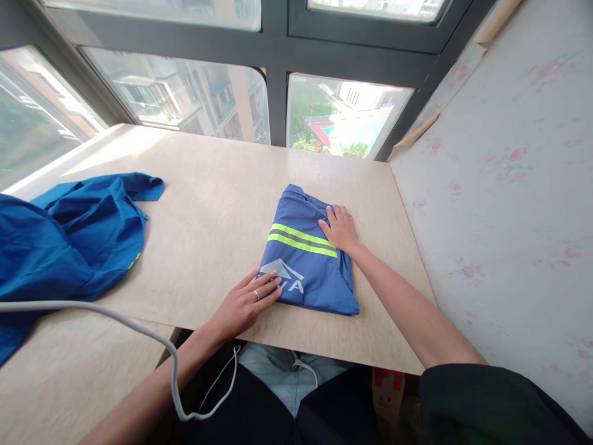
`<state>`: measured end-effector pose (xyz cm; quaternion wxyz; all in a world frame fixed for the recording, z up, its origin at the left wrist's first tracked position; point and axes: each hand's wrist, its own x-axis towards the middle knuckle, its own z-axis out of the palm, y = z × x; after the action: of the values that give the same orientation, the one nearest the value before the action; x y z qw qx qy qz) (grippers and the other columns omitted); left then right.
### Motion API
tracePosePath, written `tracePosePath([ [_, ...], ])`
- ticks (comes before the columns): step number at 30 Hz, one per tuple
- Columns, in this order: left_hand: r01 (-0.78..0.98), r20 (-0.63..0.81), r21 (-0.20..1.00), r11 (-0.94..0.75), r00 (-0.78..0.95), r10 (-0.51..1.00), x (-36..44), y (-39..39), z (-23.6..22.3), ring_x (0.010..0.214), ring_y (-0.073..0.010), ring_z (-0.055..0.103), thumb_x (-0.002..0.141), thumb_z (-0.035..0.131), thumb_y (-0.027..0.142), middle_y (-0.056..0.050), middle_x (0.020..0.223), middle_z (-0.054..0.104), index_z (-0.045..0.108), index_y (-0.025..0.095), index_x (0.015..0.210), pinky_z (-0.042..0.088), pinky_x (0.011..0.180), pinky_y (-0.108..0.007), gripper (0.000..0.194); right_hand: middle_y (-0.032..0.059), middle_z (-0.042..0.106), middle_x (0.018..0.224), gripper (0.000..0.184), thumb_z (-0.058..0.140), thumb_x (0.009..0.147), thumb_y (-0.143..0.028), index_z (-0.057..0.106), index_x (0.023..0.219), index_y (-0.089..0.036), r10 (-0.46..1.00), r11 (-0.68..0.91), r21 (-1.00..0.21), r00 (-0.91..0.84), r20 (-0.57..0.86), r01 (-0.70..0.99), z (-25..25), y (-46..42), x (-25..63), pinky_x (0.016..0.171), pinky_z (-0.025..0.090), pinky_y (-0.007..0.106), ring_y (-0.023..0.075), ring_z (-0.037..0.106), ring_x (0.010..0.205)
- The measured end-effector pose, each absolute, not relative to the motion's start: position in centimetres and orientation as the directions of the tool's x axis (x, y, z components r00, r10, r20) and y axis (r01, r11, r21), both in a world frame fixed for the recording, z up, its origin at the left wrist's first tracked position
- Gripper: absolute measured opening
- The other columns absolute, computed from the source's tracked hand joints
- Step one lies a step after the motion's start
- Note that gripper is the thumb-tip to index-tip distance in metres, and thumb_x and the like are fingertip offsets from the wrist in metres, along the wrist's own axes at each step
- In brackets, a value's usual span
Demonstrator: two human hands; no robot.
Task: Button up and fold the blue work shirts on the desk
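A folded blue work jacket (319,281) lies on the pale stone-look counter (208,185) in front of me. Two bright yellow-green stripes with a grey band between them cross it, and a white printed logo shows near its lower left. My left hand (248,301), with a ring on one finger, rests on the jacket's lower left corner, fingers stretched out over part of the logo. On the upper right edge, my right hand (341,227) lies flat with its fingers spread. Neither hand grips the cloth.
A crumpled blue garment (88,235) spreads over the counter at the left. A white cable (139,327) runs across the lower left in front of my left forearm. Windows (278,93) border the far edge; a flowered wall (504,204) closes the right side. A paper bag (388,392) is below the counter.
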<state>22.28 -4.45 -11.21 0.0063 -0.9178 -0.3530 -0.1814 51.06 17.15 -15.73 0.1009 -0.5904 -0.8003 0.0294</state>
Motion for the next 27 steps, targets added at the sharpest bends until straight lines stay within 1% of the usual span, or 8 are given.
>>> tracePosePath([
  [3, 0.631, 0.366, 0.129, -0.765, 0.686, 0.629, 21.9, -4.8, -11.2, 0.14, -0.0205, 0.042, 0.092, 0.038, 0.001, -0.005, 0.142, 0.056, 0.053, 0.021, 0.138, 0.035, 0.119, -0.048, 0.052, 0.0172, 0.027, 0.16, 0.067, 0.031, 0.1, -0.05, 0.036, 0.152, -0.009, 0.951, 0.301, -0.167, -0.282, 0.127, 0.939, -15.7, 17.2, 51.1, 0.117, 0.02, 0.053, 0.0341, 0.02, 0.148],
  [6, 0.667, 0.43, 0.148, -0.731, 0.622, 0.654, 22.1, -5.2, -11.4, 0.137, -0.0197, 0.046, 0.093, 0.04, 0.001, -0.007, 0.141, 0.056, 0.034, 0.023, 0.152, 0.041, 0.115, -0.044, 0.063, 0.0183, 0.028, 0.159, 0.066, 0.031, 0.1, -0.05, 0.037, 0.152, -0.008, 0.949, 0.305, -0.155, -0.285, 0.138, 0.94, -15.7, 17.2, 51.1, 0.117, 0.021, 0.052, 0.0344, 0.021, 0.148],
  [9, 0.784, 0.458, 0.238, -0.574, 0.43, 0.778, 22.6, -5.5, -12.2, 0.138, -0.0241, 0.045, 0.094, 0.047, 0.008, -0.013, 0.148, 0.048, 0.011, 0.022, 0.16, 0.045, 0.111, -0.044, 0.076, 0.0182, 0.029, 0.159, 0.066, 0.032, 0.1, -0.049, 0.037, 0.151, -0.008, 0.947, 0.307, -0.149, -0.287, 0.142, 0.94, -15.8, 17.2, 51.1, 0.117, 0.021, 0.052, 0.0347, 0.021, 0.147],
  [12, 0.864, 0.375, 0.35, -0.361, 0.223, 0.9, 23.2, -5.4, -13.2, 0.136, -0.0289, 0.047, 0.091, 0.051, 0.014, -0.016, 0.153, 0.039, 0.003, 0.022, 0.16, 0.052, 0.102, -0.044, 0.085, 0.0175, 0.03, 0.159, 0.065, 0.032, 0.1, -0.049, 0.038, 0.151, -0.008, 0.946, 0.308, -0.146, -0.288, 0.146, 0.94, -15.8, 17.2, 51.1, 0.117, 0.022, 0.053, 0.0344, 0.021, 0.148],
  [14, 0.871, 0.343, 0.378, -0.315, 0.184, 0.921, 23.3, -5.3, -13.6, 0.131, -0.028, 0.053, 0.088, 0.049, 0.011, -0.015, 0.151, 0.044, 0.007, 0.023, 0.16, 0.055, 0.098, -0.041, 0.085, 0.0172, 0.03, 0.158, 0.065, 0.032, 0.1, -0.049, 0.038, 0.151, -0.008, 0.947, 0.307, -0.147, -0.285, 0.149, 0.94, -15.9, 17.2, 51.1, 0.117, 0.022, 0.053, 0.034, 0.021, 0.148],
  [16, 0.87, 0.361, 0.36, -0.336, 0.202, 0.911, 23.1, -5.3, -13.8, 0.127, -0.0264, 0.057, 0.085, 0.045, 0.006, -0.013, 0.146, 0.051, 0.012, 0.024, 0.16, 0.054, 0.1, -0.042, 0.084, 0.017, 0.031, 0.158, 0.065, 0.031, 0.1, -0.049, 0.039, 0.151, -0.009, 0.946, 0.309, -0.147, -0.287, 0.151, 0.94, -15.9, 17.2, 51.2, 0.116, 0.023, 0.053, 0.0339, 0.022, 0.147],
  [21, 0.899, 0.407, 0.205, -0.387, 0.281, 0.869, 22.3, -5.9, -13.8, 0.134, -0.0256, 0.05, 0.087, 0.035, -0.002, -0.013, 0.144, 0.052, 0.012, 0.024, 0.16, 0.041, 0.112, -0.052, 0.081, 0.0166, 0.031, 0.158, 0.065, 0.031, 0.1, -0.049, 0.039, 0.151, -0.009, 0.944, 0.315, -0.143, -0.294, 0.152, 0.938, -15.8, 17.2, 51.2, 0.116, 0.023, 0.052, 0.0338, 0.023, 0.147],
  [27, 0.918, 0.363, 0.08, -0.387, 0.335, 0.87, 22.2, -6.5, -13.6, 0.144, -0.0315, 0.035, 0.087, 0.038, 0.0, -0.018, 0.153, 0.039, 0.052, 0.017, 0.142, 0.037, 0.113, -0.054, 0.058, 0.0165, 0.03, 0.159, 0.065, 0.032, 0.1, -0.049, 0.038, 0.151, -0.01, 0.949, 0.305, -0.146, -0.287, 0.133, 0.941, -15.6, 17.1, 51.2, 0.116, 0.023, 0.052, 0.0334, 0.022, 0.147],
])
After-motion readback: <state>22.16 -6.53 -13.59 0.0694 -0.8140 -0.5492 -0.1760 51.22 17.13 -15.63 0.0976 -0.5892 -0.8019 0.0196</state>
